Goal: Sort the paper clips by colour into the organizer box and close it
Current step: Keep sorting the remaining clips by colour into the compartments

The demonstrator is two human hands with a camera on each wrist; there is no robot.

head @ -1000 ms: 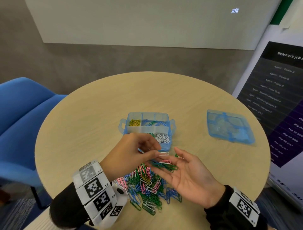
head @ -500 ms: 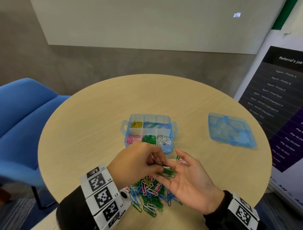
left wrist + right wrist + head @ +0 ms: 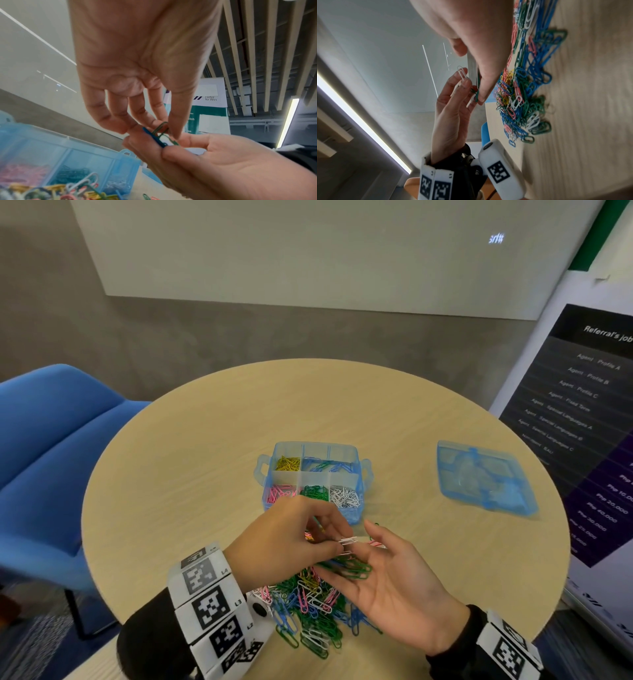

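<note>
Right now the person is using the right hand (image 3: 387,573) as a little tray: it is lying palm up just above the loose pile of paper clips (image 3: 308,607), fingers nearly straight and slightly cupped, carrying a small bunch of green clips (image 3: 349,568) so they can be picked over without dropping back into the heap. The left hand (image 3: 291,535) is coming in from above, knuckles up, with thumb and forefinger pinching a white clip (image 3: 347,541) lifted off that palm; the wrist views also show a green and a blue clip caught among the fingertips, so I'd guess a few are tangled together.

The organizer box (image 3: 313,474) is sitting open on the counter (image 3: 171,474), just beyond the hands, within easy reach for dropping each colour. Yellow and blue are lying in its far row; pink, green and white in its near row. Its lid (image 3: 486,477) is lying well apart to the right, so closing is still far off, and plenty of mixed clips are remaining on the counter by the person's wrists.
</note>
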